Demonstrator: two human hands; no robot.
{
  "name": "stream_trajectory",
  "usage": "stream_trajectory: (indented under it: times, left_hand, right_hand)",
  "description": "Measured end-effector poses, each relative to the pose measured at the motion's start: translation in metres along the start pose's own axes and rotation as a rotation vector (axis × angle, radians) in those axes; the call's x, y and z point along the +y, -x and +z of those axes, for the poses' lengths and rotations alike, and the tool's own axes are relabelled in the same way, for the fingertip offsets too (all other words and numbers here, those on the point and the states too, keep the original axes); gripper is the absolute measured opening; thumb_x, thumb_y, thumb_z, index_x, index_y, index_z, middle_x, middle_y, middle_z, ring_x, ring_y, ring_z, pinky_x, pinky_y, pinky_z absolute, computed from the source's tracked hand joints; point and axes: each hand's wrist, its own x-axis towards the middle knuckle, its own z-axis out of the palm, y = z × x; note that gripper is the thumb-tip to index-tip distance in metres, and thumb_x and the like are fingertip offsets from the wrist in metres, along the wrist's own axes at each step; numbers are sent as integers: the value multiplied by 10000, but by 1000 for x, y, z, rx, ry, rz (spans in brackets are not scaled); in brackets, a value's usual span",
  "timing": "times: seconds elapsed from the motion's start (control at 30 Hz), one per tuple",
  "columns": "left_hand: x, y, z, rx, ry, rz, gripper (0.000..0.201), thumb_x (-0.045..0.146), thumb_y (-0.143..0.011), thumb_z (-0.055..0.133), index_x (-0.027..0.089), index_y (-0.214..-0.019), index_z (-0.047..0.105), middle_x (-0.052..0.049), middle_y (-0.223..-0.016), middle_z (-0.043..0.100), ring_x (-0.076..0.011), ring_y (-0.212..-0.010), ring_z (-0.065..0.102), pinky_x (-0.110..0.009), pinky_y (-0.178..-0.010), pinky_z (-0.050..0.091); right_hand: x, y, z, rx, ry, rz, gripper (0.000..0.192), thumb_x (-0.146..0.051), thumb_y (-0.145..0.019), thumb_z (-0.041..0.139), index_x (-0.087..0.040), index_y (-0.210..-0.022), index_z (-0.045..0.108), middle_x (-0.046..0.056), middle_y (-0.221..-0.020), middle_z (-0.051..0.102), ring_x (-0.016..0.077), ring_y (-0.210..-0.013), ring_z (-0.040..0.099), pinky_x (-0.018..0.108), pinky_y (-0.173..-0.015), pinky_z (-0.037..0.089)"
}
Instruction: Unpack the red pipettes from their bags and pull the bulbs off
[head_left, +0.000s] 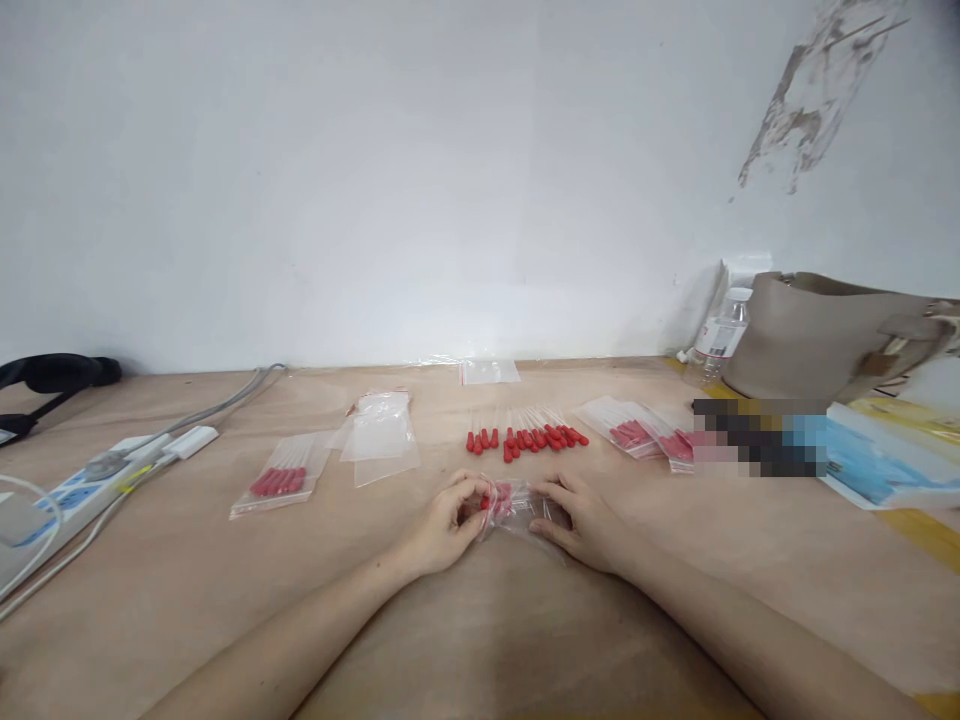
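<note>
Two bare hands meet over a small clear bag [517, 503] at the near middle of a tan wooden table [187, 570]. The left hand [444, 525] pinches the bag's left end, where red-tipped sticks show inside; the right hand [581, 522] lies curled on its right end, fingers pressing the plastic down.

Just beyond, a row of loose sticks [525, 436] with red ends lies fanned on the wood. To the right sit filled bags [643, 430]; to the left, one filled packet [279, 480] and a heap of empty bags [382, 432]. One more empty bag [489, 371] rests at the table's far edge.

A power strip [82, 490] with grey cables runs along the left. At right stand a water bottle [720, 340] and a beige handbag [825, 335]. A white wall [420, 170] rises behind, its paint peeled [814, 90] at upper right.
</note>
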Motion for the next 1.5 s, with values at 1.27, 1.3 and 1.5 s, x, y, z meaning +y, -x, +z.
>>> stream_trajectory:
  times: [1.27, 1.3, 1.5]
  left_hand:
    - [-8, -11, -94, -118, 61, -211, 218, 329, -666, 665, 150, -759, 583, -28, -729, 636, -156, -697, 605, -278, -650, 483]
    - [-8, -11, -106, -27, 30, -188, 218, 340, -656, 672, 150, -724, 591, -29, -736, 633, -154, -696, 603, -278, -653, 484]
    - [-21, -21, -129, 516, -363, 9, 183, 364, -708, 615, 183, -740, 610, -15, -737, 613, -146, -687, 591, -276, -664, 485]
  right_hand:
    - [2, 2, -3, -29, 1, 17, 356, -343, -780, 533, -206, -1108, 545, 76, -980, 532, 155, -795, 519, 306, -723, 446]
    - [2, 2, -3, -27, -4, 14, 358, -342, -779, 534, -206, -1110, 544, 77, -984, 535, 156, -798, 521, 307, -725, 447]
    - [5, 2, -1, -20, 1, 7, 356, -343, -773, 542, -200, -1099, 548, 78, -980, 541, 169, -845, 530, 320, -763, 442]
